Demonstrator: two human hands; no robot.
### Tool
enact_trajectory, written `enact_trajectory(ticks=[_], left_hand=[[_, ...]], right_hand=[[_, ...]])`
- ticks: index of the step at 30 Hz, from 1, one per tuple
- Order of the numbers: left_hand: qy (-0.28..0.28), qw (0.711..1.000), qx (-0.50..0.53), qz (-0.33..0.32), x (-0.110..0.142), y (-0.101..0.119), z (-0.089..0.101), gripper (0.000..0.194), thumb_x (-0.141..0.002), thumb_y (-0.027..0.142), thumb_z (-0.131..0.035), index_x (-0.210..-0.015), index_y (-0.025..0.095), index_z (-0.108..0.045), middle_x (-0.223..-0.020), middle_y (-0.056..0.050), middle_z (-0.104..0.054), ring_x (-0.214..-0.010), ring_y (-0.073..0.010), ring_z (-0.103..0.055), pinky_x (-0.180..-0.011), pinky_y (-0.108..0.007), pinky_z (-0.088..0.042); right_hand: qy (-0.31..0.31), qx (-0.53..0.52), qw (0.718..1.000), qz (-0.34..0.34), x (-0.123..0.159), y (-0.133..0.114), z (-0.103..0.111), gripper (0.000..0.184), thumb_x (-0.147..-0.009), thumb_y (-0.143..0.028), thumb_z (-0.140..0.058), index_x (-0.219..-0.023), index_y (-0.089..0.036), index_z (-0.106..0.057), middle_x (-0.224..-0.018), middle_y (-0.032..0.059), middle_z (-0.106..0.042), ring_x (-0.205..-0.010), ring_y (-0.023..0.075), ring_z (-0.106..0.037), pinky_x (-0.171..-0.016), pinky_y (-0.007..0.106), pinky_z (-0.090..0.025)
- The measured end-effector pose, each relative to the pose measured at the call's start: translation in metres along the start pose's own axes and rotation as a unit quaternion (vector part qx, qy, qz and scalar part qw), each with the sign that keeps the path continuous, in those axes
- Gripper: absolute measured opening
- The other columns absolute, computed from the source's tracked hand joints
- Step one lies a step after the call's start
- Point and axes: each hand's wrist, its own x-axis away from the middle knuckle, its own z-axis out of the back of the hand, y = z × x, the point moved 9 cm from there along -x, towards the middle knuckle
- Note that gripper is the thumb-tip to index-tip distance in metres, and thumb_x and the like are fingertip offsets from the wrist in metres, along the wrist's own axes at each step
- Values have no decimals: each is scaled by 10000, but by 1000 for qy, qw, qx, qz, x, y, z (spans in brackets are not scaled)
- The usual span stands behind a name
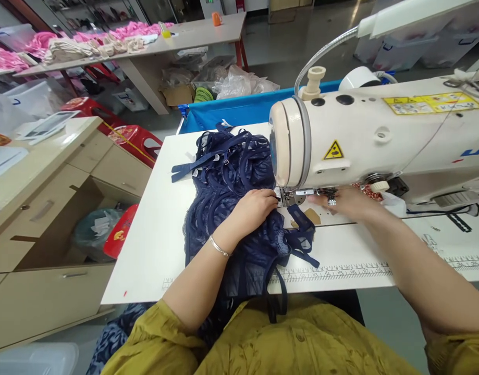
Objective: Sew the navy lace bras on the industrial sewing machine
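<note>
A pile of navy blue mesh and lace garments [216,205] with straps and small rings lies at the left of the sewing machine [364,135]. My left hand [257,208], a silver bangle at its wrist, rests on the pile. Its fingers are bent and closed on the edge of a navy garment beside the metal needle plate [288,199]. From the other side my right hand [346,202] reaches in under the machine arm, a ring on one finger. Its fingertips are near the presser foot, partly hidden, and their grip does not show. Navy straps [302,229] trail in front of the plate.
The white machine table [145,255] has a printed ruler along its front edge. Behind it hangs a blue cloth trough [223,109]. A drawer cabinet [47,208] and red stools [135,140] stand at the left. Pink fabric [133,31] covers part of a far table.
</note>
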Motion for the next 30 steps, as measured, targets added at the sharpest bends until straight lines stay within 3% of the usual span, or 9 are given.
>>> enact_trajectory(ticks=[2, 4, 7, 12, 16, 23, 30], left_hand=[[22, 1000, 17, 10, 0, 1, 8, 219, -1013, 222, -489, -1094, 160, -683, -1097, -72, -706, -1006, -200, -680, -930, -331, -515], [63, 997, 36, 18, 1, 4, 20, 233, -1015, 242, -493, -1159, 159, -657, -1111, -76, -709, -1013, -205, -680, -927, -338, -516], [97, 992, 79, 8, 3, 13, 27, 236, -1007, 271, -522, -1174, 168, -652, -1120, -71, -716, -1031, -205, -679, -930, -341, -514], [94, 978, 185, 30, 1, 9, 12, 215, -972, 239, -590, -1161, 168, -663, -1068, -56, -737, -978, -175, -700, -870, -273, -538], [98, 968, 230, 34, 0, 5, 6, 140, -959, 210, -599, -1039, 182, -710, -997, -40, -735, -919, -159, -702, -841, -252, -539], [120, 964, 232, 45, 2, 2, 7, 96, -940, 178, -609, -981, 177, -696, -950, -31, -720, -882, -149, -687, -825, -248, -532], [111, 971, 206, 58, 1, 3, 3, 65, -943, 161, -601, -998, 184, -627, -948, -18, -713, -889, -155, -686, -803, -249, -529]], right_hand=[[-82, -144, 986, 6, -1, -11, -35, 473, -709, -653, -716, -883, -212, -715, -799, 38, -683, -736, 207, -615, -736, 355, -509], [-119, -254, 960, 10, -3, -23, -59, 508, -670, -648, -740, -921, -208, -705, -835, 20, -666, -697, 155, -571, -689, 312, -492], [-137, -298, 945, 9, -3, -33, -77, 487, -670, -631, -741, -893, -200, -693, -775, -6, -630, -645, 116, -517, -640, 273, -465], [-128, -275, 952, 41, -1, -40, -77, 437, -723, -599, -716, -876, -191, -687, -754, 16, -641, -688, 145, -548, -642, 282, -472], [-121, -246, 961, 46, -3, -36, -79, 423, -731, -612, -706, -773, -194, -657, -738, 28, -653, -710, 166, -580, -654, 297, -494], [-122, -290, 949, 6, 0, -30, -78, 439, -748, -593, -699, -924, -195, -640, -812, 14, -656, -752, 143, -591, -679, 278, -501], [-139, -264, 954, 12, 2, -38, -77, 431, -763, -624, -643, -847, -202, -635, -746, -9, -611, -665, 123, -549, -592, 250, -455]])
